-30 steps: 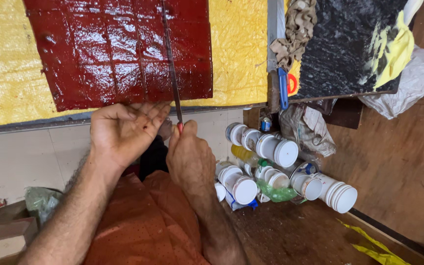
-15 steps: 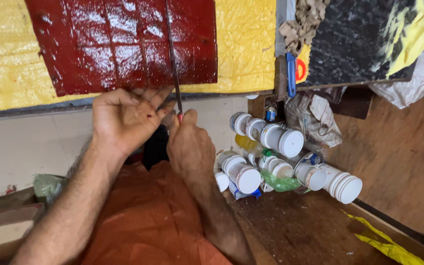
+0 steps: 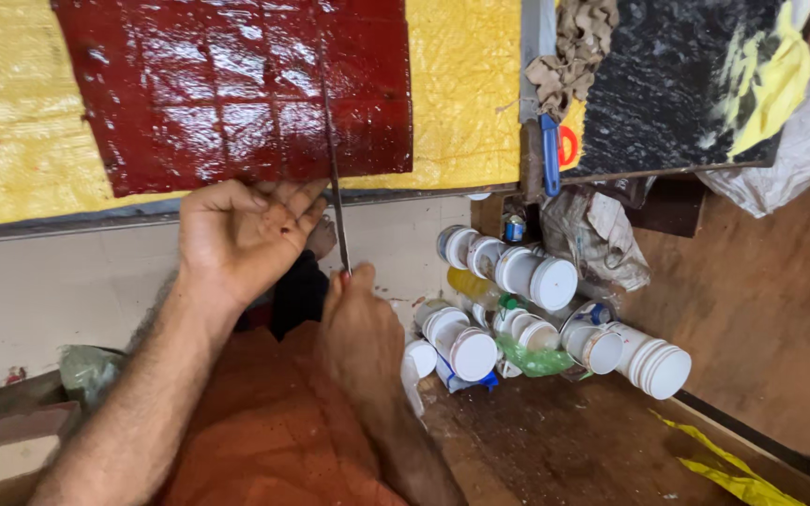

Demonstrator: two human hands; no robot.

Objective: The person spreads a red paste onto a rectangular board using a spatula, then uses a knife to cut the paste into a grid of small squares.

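There are two hands: the left hand (image 3: 241,239) and the right hand (image 3: 358,328). There is one long thin blade (image 3: 333,178), one dark red glossy slab (image 3: 236,84) and one yellow sheet (image 3: 461,84). About ten white-lidded jars (image 3: 555,281) lie in one heap; the exact number is hard to tell.

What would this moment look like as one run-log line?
right hand: gripping thin blade | left hand: steadying dark red slab edge | slab: on yellow sheet

Glossy dark-red slab (image 3: 236,89) (scored in squares) on yellow sheet (image 3: 21,112).
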